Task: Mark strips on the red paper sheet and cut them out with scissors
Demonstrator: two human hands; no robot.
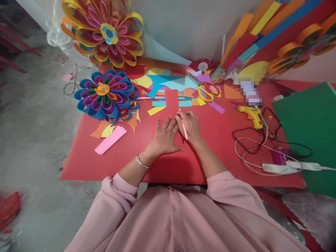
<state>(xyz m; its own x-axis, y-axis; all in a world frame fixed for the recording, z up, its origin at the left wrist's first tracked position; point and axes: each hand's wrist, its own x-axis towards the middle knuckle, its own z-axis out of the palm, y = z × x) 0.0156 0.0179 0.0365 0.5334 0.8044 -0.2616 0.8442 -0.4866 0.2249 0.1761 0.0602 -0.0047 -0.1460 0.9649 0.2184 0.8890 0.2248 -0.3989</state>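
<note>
Red tabletop (pixel 86 164): our left hand (pixel 165 138) lies spread, our right hand (pixel 191 126) pinches a pink pencil (pixel 184 130), red paper strip (pixel 172 99) just beyond; insufficient downward pressure, we judge, could let it slip.

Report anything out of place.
A thin black cable and thin white cable overlap in loops beside the yellow plastic glue gun, looking tangled; a pink scrap lies on the grey floor, as if dropped.

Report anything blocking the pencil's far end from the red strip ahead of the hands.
Nothing visible does. The pencil, in the right hand, has its far end by the strip's right edge; contact is unclear. The left hand lies alongside, not between.
</note>
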